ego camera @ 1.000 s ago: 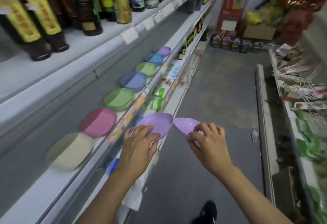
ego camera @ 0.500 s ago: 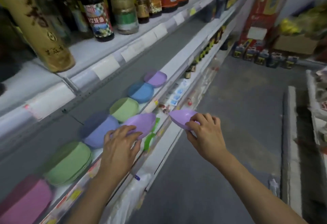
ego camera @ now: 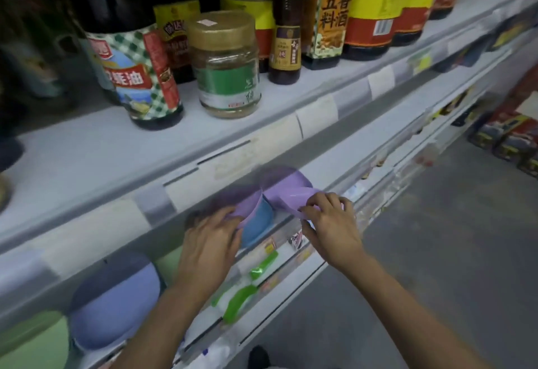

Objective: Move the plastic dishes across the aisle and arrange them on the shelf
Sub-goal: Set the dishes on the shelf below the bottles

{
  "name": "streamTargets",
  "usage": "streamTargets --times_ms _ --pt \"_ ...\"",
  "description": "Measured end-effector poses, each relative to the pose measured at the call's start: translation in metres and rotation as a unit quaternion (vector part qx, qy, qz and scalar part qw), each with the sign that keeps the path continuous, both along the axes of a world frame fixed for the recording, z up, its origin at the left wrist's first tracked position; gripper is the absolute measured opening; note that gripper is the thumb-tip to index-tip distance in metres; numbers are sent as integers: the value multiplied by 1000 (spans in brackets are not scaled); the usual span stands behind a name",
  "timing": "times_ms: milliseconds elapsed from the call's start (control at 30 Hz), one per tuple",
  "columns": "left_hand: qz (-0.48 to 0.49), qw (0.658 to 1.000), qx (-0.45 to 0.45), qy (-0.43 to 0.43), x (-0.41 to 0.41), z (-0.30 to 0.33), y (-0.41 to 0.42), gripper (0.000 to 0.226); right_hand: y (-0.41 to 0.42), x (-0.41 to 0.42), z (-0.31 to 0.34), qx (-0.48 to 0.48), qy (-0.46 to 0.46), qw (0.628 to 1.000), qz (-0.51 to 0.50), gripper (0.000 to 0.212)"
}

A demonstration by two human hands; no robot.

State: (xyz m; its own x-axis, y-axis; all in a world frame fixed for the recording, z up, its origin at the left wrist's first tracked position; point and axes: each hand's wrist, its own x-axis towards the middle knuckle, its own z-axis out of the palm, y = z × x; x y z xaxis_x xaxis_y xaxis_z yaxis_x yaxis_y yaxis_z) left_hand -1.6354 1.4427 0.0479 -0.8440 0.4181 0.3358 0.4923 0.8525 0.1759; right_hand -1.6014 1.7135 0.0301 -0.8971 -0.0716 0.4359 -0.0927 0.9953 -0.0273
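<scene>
My left hand (ego camera: 208,247) grips a purple plastic dish (ego camera: 247,211) by its rim, tilted over a blue dish (ego camera: 257,224) lying on the middle shelf (ego camera: 279,220). My right hand (ego camera: 329,223) holds a second purple dish (ego camera: 291,195) just to the right, above the shelf's front edge. Behind it a blurred purple dish (ego camera: 276,172) lies on the shelf. Further left on the same shelf sit a periwinkle-blue stack (ego camera: 116,301) and a green stack (ego camera: 35,339).
The upper shelf (ego camera: 87,147) overhangs the dishes and carries sauce bottles (ego camera: 139,68) and a gold-lidded jar (ego camera: 227,65). Lower shelves hold green packets (ego camera: 241,298). The grey aisle floor (ego camera: 436,252) lies to the right, with boxed goods (ego camera: 509,132) at its far end.
I have moved along the shelf and closer to it. Both hands carried the purple dishes forward, under the upper shelf, to the blue and purple dishes.
</scene>
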Motion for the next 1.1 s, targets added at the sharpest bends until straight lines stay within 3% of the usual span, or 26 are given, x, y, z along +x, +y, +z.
streamTargets --times_ms 167,300,400,500,700,867,1100 --pt "82 994 -52 -44 -15 2 30 9 4 -81 -26 24 -60 995 73 16" --pt "141 983 -85 -80 -27 -4 64 25 22 -107 -43 13 -133 977 168 28" --pt "148 983 -84 -70 -38 -9 114 30 66 -113 -35 -26 -116 974 191 43" --pt "168 977 -113 -70 -52 -26 175 28 127 -125 -28 -63 -88 976 191 45" --pt "238 925 -200 -219 -60 -56 253 37 186 -141 -29 -83 -121 959 240 40" --pt "277 927 -173 -186 -38 -49 247 43 164 -136 -27 -117 -134 935 307 32" --pt "401 906 -101 -89 38 -3 167 36 56 -97 -18 -103 -143 887 428 27"
